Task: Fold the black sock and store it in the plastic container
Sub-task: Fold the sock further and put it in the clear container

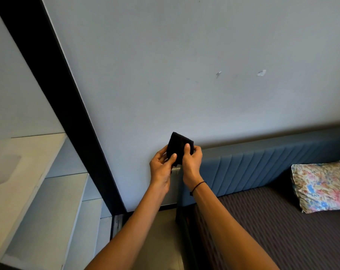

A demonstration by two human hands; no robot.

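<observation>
A black sock (178,143), folded into a small flat packet, is held up in the air in front of the grey wall. My left hand (161,166) pinches its lower left edge with the thumb on top. My right hand (191,162) grips its right side, thumb pressed on the front. A thin black band circles my right wrist. A translucent plastic container (1,168) lies on the pale shelf top at the far left, well away from both hands.
White shelves (54,191) step down at the left beside a black vertical post (68,106). A bed with a dark striped cover (282,221), a blue padded headboard (252,168) and a floral pillow (321,188) fills the right. Tan floor shows between them.
</observation>
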